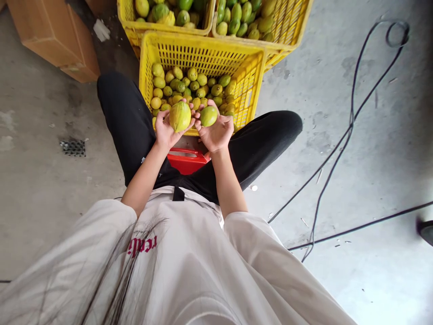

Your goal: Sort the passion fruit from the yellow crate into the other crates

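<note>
In my left hand (pixel 165 131) rests a large yellow-green lemon (pixel 180 117), cradled on the upturned palm and fingers. A smaller, greener lemon (pixel 208 116) lies on the fingers of my right hand (pixel 218 132), which is also palm up. Both hands are side by side above the near edge of a yellow plastic crate (pixel 260 76). Many yellow and green lemons (pixel 194 86) cover the bottom of that crate; some are hidden behind my hands.
Behind stand two more yellow crates (pixel 294 34) of green and yellow fruit. Cardboard boxes (pixel 50 36) are at the upper left. Between my legs is a red plastic object (pixel 184 162). A black cable (pixel 352 122) loops across the concrete floor on the right.
</note>
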### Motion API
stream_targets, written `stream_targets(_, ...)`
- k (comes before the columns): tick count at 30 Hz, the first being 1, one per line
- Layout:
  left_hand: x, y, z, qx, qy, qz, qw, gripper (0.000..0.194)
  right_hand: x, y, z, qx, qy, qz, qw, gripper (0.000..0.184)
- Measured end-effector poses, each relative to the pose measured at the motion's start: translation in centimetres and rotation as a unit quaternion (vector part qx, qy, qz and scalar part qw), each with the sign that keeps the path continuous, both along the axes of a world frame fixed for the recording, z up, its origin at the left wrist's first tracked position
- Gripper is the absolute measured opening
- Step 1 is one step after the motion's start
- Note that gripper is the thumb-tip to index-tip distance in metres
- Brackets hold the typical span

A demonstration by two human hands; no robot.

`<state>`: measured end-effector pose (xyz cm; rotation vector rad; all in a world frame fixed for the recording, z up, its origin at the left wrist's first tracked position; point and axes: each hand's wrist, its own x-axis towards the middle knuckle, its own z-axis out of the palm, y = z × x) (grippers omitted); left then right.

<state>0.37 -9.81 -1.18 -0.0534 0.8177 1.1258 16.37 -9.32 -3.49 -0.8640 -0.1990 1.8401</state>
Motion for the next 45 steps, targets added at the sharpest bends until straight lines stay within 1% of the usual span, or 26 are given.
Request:
stream_targets(3,-0.1,0.1,-0.1,0.012,-0.001,0.015,1.000,0.051,0.2,0.1,0.2,0.029,0.020,-0.008,0.999,0.034)
stream_targets(7,0.0,0.2,-0.4,0.042,-0.007,0.010,0.999,0.047,0.0,0.2,0.0,0.049,-0.001,-0.013,0.999,0.033)
stream_targets(12,0.5,0.1,-1.0,-0.009,0.031,0.018,0.999,0.044,-0.6,0.1,-0.9,0.050,-0.029,0.007,0.998,0.029)
stream_targets(14,0.6,0.0,-1.2,0.000,0.036,0.007,0.999,0.042,-0.8,0.0,-1.5,0.061,-0.029,0.017,0.998,0.028)
stream_targets(17,0.7,-0.1,-1.6,0.026,0.033,-0.015,0.999,0.043,-0.9,-0.1,-1.8,0.076,-0.036,0.007,0.996,0.036)
stream_targets(21,0.9,0.1,-2.0,0.044,0.026,-0.024,0.998,0.036,-1.2,-0.2,-1.1,0.038,-0.084,-0.008,0.996,0.031)
stream_targets(23,1.0,0.2,-2.1,0.036,0.031,-0.019,0.999,0.035,-1.3,-0.2,-0.7,0.022,-0.099,-0.005,0.995,0.029)
stream_targets(26,1.1,0.5,-2.0,0.002,0.036,-0.007,0.999,0.040,-1.5,-0.2,-0.8,0.023,-0.098,-0.001,0.995,0.028)
stream_targets(31,0.7,0.4,-0.9,-0.005,0.009,-0.001,1.000,0.049,-1.0,0.0,-2.2,0.047,-0.050,-0.017,0.997,0.026)
stream_targets(34,0.6,0.2,-0.1,-0.013,0.005,0.003,1.000,0.055,-0.5,0.1,-2.7,0.026,-0.036,-0.025,0.999,0.031)
stream_targets(37,0.7,0.4,0.3,-0.014,-0.003,0.010,1.000,0.058,-0.3,0.4,-2.6,-0.009,-0.026,-0.029,0.999,0.036)
stream_targets(40,0.9,0.8,0.3,-0.019,-0.013,-0.005,1.000,0.056,-0.4,0.6,-2.3,-0.019,-0.010,-0.041,0.999,0.038)
stream_targets(42,1.0,0.9,0.1,-0.032,-0.014,-0.012,0.999,0.058,-0.5,0.6,-2.1,-0.020,-0.015,-0.045,0.999,0.036)
stream_targets(45,0.9,0.9,-0.3,-0.046,0.001,0.008,0.999,0.056,-0.8,0.4,-2.0,-0.015,-0.042,-0.026,0.999,0.031)
